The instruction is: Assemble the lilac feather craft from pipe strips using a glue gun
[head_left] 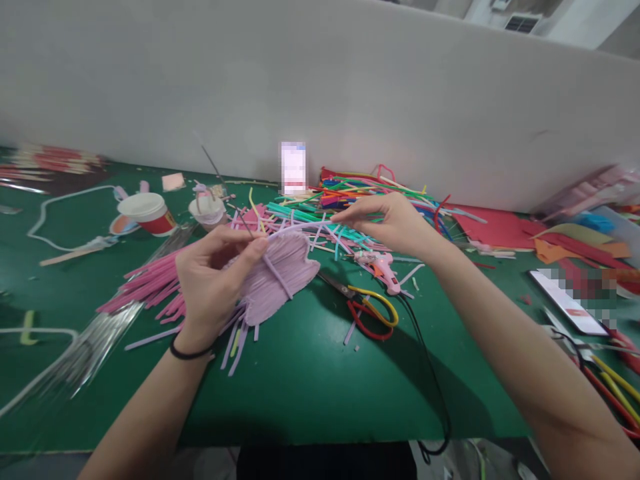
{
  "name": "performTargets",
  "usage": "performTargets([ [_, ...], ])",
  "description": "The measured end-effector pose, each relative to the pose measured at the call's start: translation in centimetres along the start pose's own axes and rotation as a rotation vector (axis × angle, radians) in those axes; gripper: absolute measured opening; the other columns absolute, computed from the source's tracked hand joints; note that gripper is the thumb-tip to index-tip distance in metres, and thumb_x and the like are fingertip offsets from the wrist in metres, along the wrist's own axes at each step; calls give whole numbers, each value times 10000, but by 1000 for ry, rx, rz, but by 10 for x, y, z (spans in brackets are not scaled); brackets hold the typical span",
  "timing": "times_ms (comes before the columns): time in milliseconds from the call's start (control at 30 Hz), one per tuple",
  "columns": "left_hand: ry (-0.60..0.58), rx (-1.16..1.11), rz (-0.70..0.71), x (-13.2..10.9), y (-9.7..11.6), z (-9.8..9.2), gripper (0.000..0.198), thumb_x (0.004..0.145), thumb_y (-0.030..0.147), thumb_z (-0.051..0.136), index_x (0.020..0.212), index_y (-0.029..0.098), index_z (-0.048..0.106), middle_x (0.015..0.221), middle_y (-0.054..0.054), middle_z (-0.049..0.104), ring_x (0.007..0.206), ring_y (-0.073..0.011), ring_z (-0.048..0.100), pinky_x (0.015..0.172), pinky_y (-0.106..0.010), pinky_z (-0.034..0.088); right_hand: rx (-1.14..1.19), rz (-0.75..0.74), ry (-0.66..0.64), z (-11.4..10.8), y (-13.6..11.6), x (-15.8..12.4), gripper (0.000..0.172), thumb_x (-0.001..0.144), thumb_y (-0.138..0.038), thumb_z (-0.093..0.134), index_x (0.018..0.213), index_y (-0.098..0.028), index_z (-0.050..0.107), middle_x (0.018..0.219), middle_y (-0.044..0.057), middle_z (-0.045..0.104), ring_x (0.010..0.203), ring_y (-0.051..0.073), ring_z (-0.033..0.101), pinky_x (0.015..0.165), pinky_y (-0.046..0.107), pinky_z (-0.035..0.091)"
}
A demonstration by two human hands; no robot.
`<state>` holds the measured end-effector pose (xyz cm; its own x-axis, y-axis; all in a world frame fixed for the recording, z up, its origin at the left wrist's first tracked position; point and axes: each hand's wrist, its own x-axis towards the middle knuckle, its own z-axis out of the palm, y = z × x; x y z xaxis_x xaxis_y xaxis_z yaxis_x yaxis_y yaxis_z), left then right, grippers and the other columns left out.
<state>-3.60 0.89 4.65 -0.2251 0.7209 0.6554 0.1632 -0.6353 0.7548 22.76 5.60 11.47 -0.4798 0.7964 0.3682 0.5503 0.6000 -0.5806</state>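
My left hand [213, 280] is closed around a flat bundle of lilac pipe cleaners [280, 277], held above the green table [300, 380], thumb pressed on its top edge. A single lilac pipe cleaner [300, 229] runs from that bundle up and right to my right hand [385, 220], which pinches its far end between thumb and fingers. A thin metal wire [225, 187] sticks up and back from the bundle. Loose lilac ends hang below my left hand.
A heap of coloured pipe cleaners [350, 193] lies behind my hands. A pink glue gun [383, 267] with a black cord and yellow-and-red scissors [370, 313] lie at centre right. Paper cups [147, 213], pink stems [150, 283], silver wires and coloured foam sheets [505, 227] lie around.
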Motion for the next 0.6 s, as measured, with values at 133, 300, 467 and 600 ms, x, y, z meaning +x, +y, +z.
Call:
performTargets([
  [133,-2,-8,2,0,0,0,133,759,131,809,818,249,787,730,38,706,635,-74,592,585,-206,460,14,-14,26,6,2,-5,284,838,-111,618,968,-288,798,968,-22,791,937,188,725,850,359,565],
  [300,-3,-3,7,1,-2,-1,126,761,135,806,813,248,785,727,40,705,632,-71,592,589,-201,466,23,-4,140,19,2,-17,291,859,-116,605,1021,-273,789,1031,3,784,978,184,716,879,342,545],
  [467,9,9,12,2,-4,-2,127,758,134,806,809,247,782,714,46,710,613,-65,592,570,-187,465,69,20,243,35,-1,-26,247,881,-152,607,1005,-263,791,1003,14,785,954,180,714,862,320,540],
  [600,9,20,22,2,-4,-3,122,757,135,805,807,242,778,713,45,716,608,-67,599,567,-188,470,48,48,245,44,-1,-27,284,871,-106,596,1018,-256,787,1007,17,785,945,170,713,850,298,536],
])
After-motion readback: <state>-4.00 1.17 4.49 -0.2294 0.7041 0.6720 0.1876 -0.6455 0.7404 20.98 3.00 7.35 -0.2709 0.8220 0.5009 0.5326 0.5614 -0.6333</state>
